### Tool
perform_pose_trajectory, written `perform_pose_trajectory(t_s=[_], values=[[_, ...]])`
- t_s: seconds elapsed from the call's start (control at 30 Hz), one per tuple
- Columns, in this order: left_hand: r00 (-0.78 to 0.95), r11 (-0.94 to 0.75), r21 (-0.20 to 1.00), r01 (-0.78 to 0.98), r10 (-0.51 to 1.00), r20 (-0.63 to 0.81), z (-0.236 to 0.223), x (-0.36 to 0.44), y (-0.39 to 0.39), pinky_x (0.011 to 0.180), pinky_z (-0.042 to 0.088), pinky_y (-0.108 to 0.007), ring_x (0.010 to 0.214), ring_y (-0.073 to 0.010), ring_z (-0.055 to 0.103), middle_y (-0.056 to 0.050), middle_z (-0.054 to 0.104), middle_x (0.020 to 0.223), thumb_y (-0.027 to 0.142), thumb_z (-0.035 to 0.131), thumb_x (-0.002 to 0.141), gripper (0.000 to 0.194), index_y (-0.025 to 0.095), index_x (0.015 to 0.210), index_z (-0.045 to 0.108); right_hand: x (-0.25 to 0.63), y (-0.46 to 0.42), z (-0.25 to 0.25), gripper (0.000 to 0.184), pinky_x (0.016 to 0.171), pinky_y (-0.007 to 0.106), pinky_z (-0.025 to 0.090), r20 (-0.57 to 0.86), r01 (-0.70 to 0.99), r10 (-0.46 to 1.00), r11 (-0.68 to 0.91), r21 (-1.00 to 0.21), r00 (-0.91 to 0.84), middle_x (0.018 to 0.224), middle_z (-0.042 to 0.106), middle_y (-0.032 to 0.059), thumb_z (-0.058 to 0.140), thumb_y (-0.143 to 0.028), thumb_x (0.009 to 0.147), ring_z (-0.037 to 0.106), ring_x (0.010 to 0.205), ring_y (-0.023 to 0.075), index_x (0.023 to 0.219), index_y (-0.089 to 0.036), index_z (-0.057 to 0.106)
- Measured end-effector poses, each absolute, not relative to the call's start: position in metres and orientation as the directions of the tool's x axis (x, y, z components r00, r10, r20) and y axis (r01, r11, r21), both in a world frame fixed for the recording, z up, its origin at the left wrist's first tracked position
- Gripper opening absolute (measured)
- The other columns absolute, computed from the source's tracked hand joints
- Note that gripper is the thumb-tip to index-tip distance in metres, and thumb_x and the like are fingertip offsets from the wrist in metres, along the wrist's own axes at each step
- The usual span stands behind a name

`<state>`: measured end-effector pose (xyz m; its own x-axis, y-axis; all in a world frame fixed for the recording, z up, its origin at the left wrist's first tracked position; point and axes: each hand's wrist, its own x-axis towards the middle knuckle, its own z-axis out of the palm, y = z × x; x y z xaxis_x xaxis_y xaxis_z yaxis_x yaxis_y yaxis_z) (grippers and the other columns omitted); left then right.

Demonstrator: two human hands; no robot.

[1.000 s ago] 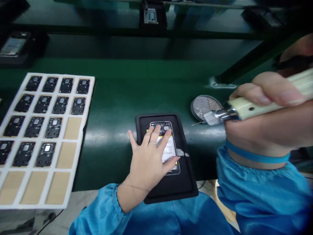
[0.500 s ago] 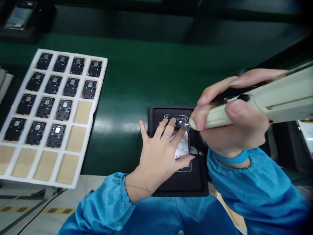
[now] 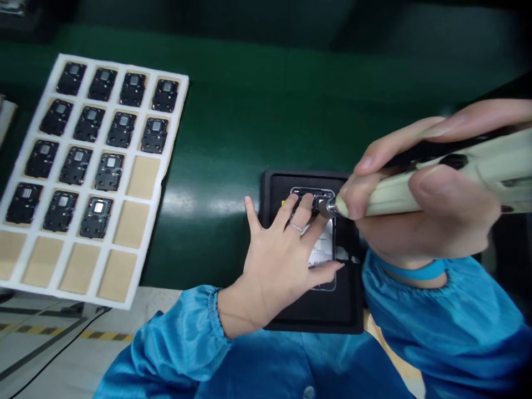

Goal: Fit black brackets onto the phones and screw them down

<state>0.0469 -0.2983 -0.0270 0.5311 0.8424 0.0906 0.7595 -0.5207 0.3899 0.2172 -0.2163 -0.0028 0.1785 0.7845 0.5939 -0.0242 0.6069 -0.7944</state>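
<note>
An opened phone (image 3: 323, 249) lies in a black foam tray (image 3: 311, 316) at the table's front edge. Over it my left hand (image 3: 282, 260) is spread, its fingertips pressing on the phone's upper part and its thumb reaching past the right edge. Wrapped in my right hand (image 3: 424, 205) is a pale electric screwdriver (image 3: 386, 194), tilted so its metal nose (image 3: 331, 206) points left at the phone's top. My left index finger lies beside that nose. The bit's tip and whatever it touches are hidden behind my fingers.
To the left, a white foam tray (image 3: 143, 244) holds several black phone parts (image 3: 95, 217) in rows, with some bare compartments. It overhangs the front edge of the green table (image 3: 216, 138). A black cable (image 3: 62, 354) hangs below.
The view has shifted, so the phone tray sits slightly farther right and the parts tray higher. Both hands keep their positions at the phone, the screwdriver still held against its upper part.
</note>
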Motion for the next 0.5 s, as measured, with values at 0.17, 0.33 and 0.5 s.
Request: perform_pose_trajectory(t_s=[0.17, 0.33, 0.5], values=[[0.528, -0.53, 0.388, 0.754, 0.841, 0.122, -0.0299, 0.0479, -0.2983, 0.134, 0.053, -0.107, 0.169, -0.0535, 0.071, -0.016, 0.073, 0.185, 0.07, 0.081, 0.117, 0.067, 0.031, 0.171, 0.079, 0.2177, -0.2215, -0.0005, 0.028, 0.033, 0.033, 0.051, 0.586, -0.002, 0.799, 0.592, -0.806, 0.136, 0.095, 0.079, 0.0038, 0.108, -0.05, 0.101, 0.081, 0.071, 0.0284, 0.124, -0.039, 0.097], [0.535, -0.532, 0.388, 0.752, 0.838, 0.113, -0.0285, 0.0471, -0.2983, 0.136, 0.052, -0.106, 0.17, -0.0531, 0.07, -0.017, 0.072, 0.186, 0.071, 0.083, 0.117, 0.068, 0.03, 0.172, 0.079, 0.2237, -0.2241, -0.001, 0.03, 0.035, 0.035, 0.057, 0.52, -0.074, 0.848, 0.528, -0.846, 0.102, 0.098, 0.081, 0.0051, 0.109, -0.045, 0.099, 0.082, 0.073, 0.0285, 0.125, -0.037, 0.097], [0.536, -0.501, 0.448, 0.74, 0.842, 0.057, -0.0225, 0.0458, -0.2981, 0.14, 0.047, -0.106, 0.173, -0.0541, 0.066, -0.018, 0.068, 0.189, 0.065, 0.082, 0.119, 0.067, 0.03, 0.175, 0.077, 0.225, -0.2192, -0.0058, 0.032, 0.031, 0.034, 0.049, 0.524, -0.078, 0.837, 0.539, -0.839, 0.158, 0.091, 0.076, 0.0035, 0.112, -0.05, 0.092, 0.081, 0.07, 0.0304, 0.117, -0.038, 0.097]])
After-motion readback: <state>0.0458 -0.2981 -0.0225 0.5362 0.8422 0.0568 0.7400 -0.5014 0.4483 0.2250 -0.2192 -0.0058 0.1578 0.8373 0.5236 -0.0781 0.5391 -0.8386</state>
